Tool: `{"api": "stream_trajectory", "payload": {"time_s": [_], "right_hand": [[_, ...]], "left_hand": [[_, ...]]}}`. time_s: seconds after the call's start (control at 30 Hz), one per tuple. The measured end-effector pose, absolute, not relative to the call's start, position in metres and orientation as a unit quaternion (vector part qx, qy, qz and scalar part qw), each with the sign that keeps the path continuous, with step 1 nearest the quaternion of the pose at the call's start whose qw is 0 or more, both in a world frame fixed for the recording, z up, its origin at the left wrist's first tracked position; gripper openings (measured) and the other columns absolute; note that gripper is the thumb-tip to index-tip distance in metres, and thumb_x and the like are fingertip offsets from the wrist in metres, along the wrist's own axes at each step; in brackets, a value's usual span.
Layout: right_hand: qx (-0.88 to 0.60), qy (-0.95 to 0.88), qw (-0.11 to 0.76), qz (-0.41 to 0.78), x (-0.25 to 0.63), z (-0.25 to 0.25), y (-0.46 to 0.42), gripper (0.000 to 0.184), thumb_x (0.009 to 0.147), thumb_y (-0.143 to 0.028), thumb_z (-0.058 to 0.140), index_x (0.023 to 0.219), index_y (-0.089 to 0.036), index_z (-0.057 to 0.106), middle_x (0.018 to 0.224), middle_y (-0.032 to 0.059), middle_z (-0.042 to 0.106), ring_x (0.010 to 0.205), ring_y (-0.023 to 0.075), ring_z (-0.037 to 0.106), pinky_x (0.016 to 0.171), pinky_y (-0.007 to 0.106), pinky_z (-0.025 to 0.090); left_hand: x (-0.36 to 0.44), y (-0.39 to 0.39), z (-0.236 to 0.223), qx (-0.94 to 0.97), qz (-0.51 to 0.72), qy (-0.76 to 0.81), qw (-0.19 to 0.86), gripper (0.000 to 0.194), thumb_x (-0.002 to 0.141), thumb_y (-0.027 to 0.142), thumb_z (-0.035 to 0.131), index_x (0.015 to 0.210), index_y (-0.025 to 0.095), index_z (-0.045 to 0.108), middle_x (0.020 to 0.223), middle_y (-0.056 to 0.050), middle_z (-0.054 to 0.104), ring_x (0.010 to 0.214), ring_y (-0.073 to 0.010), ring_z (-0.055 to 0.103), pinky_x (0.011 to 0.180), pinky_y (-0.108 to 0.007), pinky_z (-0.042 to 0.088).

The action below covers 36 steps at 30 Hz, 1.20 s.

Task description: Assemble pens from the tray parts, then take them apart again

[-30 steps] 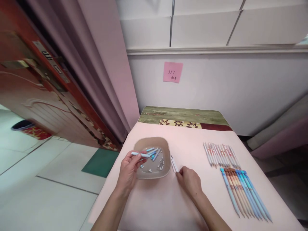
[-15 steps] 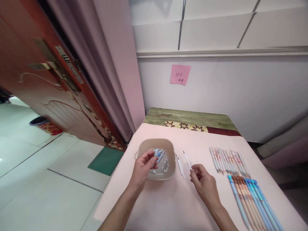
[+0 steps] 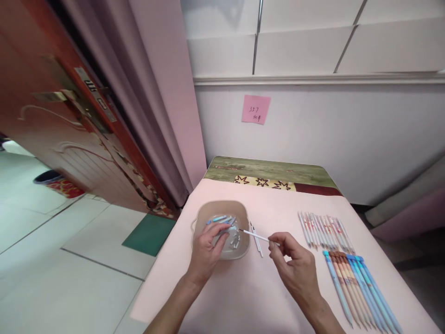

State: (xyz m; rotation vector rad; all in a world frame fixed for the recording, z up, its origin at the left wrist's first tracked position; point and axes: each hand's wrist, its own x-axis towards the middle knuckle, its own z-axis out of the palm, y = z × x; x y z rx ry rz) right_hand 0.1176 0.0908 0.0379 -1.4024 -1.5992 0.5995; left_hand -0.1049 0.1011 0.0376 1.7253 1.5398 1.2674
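Over the beige plastic bin, my left hand pinches a light blue pen barrel, mostly covered by the fingers. My right hand grips a thin white pen refill near its rear end. The refill's dark tip points left, close to the open end of the barrel; I cannot tell whether they touch. Inside the bin lie several blue pen barrels and small grey-white pieces. Against the bin's right side, a few more white refills rest on the table.
On the right of the pink-covered table lies a row of slim pale pens. Nearer me is a row of blue and brown pens. A wall with a pink note stands behind; a red door is at left.
My right hand has picked up a white refill, lifted it off the table and swung its tip left to the barrel. The left hand has turned the barrel's end toward the right.
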Motion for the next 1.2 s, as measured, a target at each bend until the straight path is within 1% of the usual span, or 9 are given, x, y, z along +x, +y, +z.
{"api": "stream_trajectory", "payload": {"time_s": [0.37,0.5,0.6,0.77,0.87,0.93,0.97,1.07,1.2], "right_hand": [[-0.555,-0.681,0.402,0.256,0.123,0.047,0.091,0.014,0.083,-0.032,0.054,0.079,-0.022,0.062,0.054,-0.0035,0.048,0.049,0.0105,0.047,0.040,0.018,0.035],[-0.548,-0.666,0.400,0.312,0.119,0.050,0.092,0.015,0.084,-0.034,0.056,0.082,-0.020,0.063,0.059,-0.0010,0.057,0.052,0.0118,0.053,0.042,0.019,0.037],[-0.535,-0.646,0.405,0.364,0.115,0.051,0.093,0.016,0.085,-0.035,0.056,0.085,-0.020,0.063,0.066,0.0008,0.064,0.055,0.0127,0.058,0.044,0.019,0.039],[-0.522,-0.654,0.389,0.385,0.107,0.052,0.094,0.017,0.085,-0.035,0.059,0.083,-0.019,0.065,0.058,-0.0006,0.062,0.053,0.0131,0.059,0.049,0.021,0.043],[-0.494,-0.646,0.393,0.429,0.104,0.049,0.093,0.025,0.086,-0.038,0.059,0.102,-0.019,0.063,0.068,0.0016,0.066,0.059,0.0143,0.062,0.054,0.022,0.048],[-0.487,-0.630,0.409,0.446,0.105,0.044,0.093,0.040,0.085,-0.040,0.060,0.119,-0.019,0.056,0.073,0.0024,0.067,0.060,0.0143,0.061,0.055,0.023,0.049],[-0.491,-0.622,0.417,0.446,0.106,0.041,0.092,0.045,0.085,-0.041,0.060,0.123,-0.019,0.054,0.074,0.0023,0.067,0.060,0.0142,0.060,0.055,0.023,0.049],[-0.517,-0.600,0.424,0.439,0.106,0.030,0.090,0.038,0.084,-0.043,0.062,0.113,-0.018,0.060,0.074,0.0025,0.065,0.063,0.0145,0.060,0.058,0.024,0.050],[-0.494,-0.599,0.421,0.469,0.094,0.013,0.084,0.033,0.084,-0.043,0.062,0.106,-0.019,0.067,0.097,0.0080,0.068,0.085,0.0196,0.064,0.073,0.027,0.053]], "left_hand": [[-0.105,0.098,0.027,0.722,0.418,0.521,0.181,0.020,0.087,0.022,0.055,0.100,0.025,0.071,0.097,-0.007,0.070,0.098,-0.0233,0.062,0.090,-0.039,0.047],[-0.098,0.095,0.024,0.735,0.415,0.502,0.187,0.019,0.089,0.022,0.054,0.100,0.023,0.069,0.094,-0.006,0.071,0.092,-0.0216,0.063,0.085,-0.039,0.049],[-0.092,0.093,0.025,0.726,0.411,0.508,0.217,0.019,0.089,0.021,0.054,0.101,0.023,0.068,0.094,-0.005,0.071,0.092,-0.0201,0.063,0.084,-0.036,0.048],[-0.082,0.089,0.032,0.706,0.401,0.509,0.285,0.016,0.088,0.022,0.056,0.097,0.023,0.069,0.092,-0.004,0.070,0.092,-0.0190,0.062,0.084,-0.032,0.047],[-0.074,0.084,0.031,0.661,0.432,0.515,0.334,0.013,0.085,0.025,0.060,0.092,0.022,0.071,0.093,-0.005,0.068,0.093,-0.0193,0.060,0.086,-0.032,0.046],[-0.069,0.080,0.025,0.599,0.455,0.526,0.398,0.013,0.082,0.028,0.063,0.091,0.020,0.070,0.091,-0.005,0.068,0.086,-0.0185,0.060,0.080,-0.030,0.047],[-0.066,0.078,0.020,0.559,0.466,0.530,0.435,0.015,0.081,0.029,0.065,0.091,0.019,0.070,0.088,-0.005,0.067,0.082,-0.0177,0.061,0.076,-0.029,0.048],[-0.059,0.074,0.009,0.455,0.507,0.522,0.513,0.022,0.076,0.032,0.070,0.091,0.016,0.069,0.083,-0.005,0.068,0.077,-0.0169,0.061,0.072,-0.027,0.048],[-0.047,0.069,0.011,0.434,0.531,0.481,0.546,0.019,0.077,0.032,0.070,0.086,0.015,0.067,0.084,-0.006,0.070,0.080,-0.0179,0.064,0.075,-0.029,0.050]]}}
